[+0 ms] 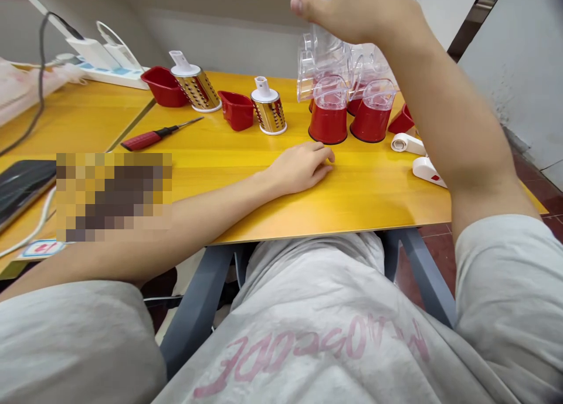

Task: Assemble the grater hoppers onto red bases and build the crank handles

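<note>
My left hand (302, 168) rests on the yellow table, fingers loosely bent with a gap between thumb and forefinger and nothing in it. It lies just in front of the rotary grater bodies (328, 122), which have red bases and clear plastic tops. My right hand (358, 11) is raised at the top edge over the back of this group, its thumb stretched out to the left. A clear plastic piece (323, 37) shows under and behind that thumb. The other right fingers are hidden or cut off, so whether they grip the piece is unclear.
Two perforated grater drums (269, 114) and red plastic cups (237, 111) stand left of the group. A red-handled screwdriver (145, 140) lies farther left. White crank handles (407, 143) lie at right. A power strip (109, 74), cables and a phone (26, 184) occupy the left side.
</note>
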`<state>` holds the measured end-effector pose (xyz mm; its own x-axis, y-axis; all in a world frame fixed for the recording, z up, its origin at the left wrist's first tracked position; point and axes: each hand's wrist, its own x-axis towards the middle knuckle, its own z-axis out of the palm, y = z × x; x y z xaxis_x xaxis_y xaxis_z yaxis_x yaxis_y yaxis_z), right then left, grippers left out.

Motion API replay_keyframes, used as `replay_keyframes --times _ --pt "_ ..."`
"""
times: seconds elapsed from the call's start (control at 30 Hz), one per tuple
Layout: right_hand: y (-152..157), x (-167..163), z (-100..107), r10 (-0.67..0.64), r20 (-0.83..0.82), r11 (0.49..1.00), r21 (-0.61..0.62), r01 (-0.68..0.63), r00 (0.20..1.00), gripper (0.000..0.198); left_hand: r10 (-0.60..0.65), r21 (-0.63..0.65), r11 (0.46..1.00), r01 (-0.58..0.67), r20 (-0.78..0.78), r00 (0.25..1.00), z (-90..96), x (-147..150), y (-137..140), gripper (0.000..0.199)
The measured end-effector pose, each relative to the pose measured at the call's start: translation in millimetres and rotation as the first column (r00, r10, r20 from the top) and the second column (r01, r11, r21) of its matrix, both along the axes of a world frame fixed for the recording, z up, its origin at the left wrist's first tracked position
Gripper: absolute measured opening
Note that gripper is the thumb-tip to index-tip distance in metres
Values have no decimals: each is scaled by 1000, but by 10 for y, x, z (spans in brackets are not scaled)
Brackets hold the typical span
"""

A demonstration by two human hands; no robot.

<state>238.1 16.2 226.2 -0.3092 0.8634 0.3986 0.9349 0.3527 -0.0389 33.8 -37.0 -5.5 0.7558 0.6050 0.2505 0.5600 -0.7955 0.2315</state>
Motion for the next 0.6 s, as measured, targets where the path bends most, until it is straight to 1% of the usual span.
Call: replay_keyframes --times 0.1,0.2,0.27,0.3,0.37,0.43,0.5,0.53,0.6 --pt "133 -139 -90 -33 -19 999 -16 33 999 81 -99 16 995 99 -9 995 0 35 -83 44" --pt "216 -157 -183 -20 -32 1000 7 20 999 63 -174 21 985 173 35 984 15 59 -131 41" --pt "243 -144 -204 -4 -35 1000 27 5 999 60 -192 30 981 190 90 977 75 59 -161 40" --pt "248 -138 -205 -1 -37 999 33 2 999 61 -180 39 984 176 121 976 121 51 -179 41" --pt "231 -135 -198 2 -37 999 39 -1 999 66 -109 87 992 92 204 973 232 15 -223 44" --pt "166 -147 -193 2 -32 999 44 -1 999 68 -14 198 979 -56 338 941 334 -46 -269 55" --pt "40 -176 -190 14 -18 999 51 -13 1000 67 55 286 932 -221 493 869 395 -124 -290 75" --pt "-45 -195 -187 12 -10 999 52 -12 1000 66 80 297 910 -289 558 826 408 -163 -280 85" --pt "-255 -243 -173 2 15 999 48 -3 1000 62 131 268 883 -385 647 751 407 -234 -192 99"
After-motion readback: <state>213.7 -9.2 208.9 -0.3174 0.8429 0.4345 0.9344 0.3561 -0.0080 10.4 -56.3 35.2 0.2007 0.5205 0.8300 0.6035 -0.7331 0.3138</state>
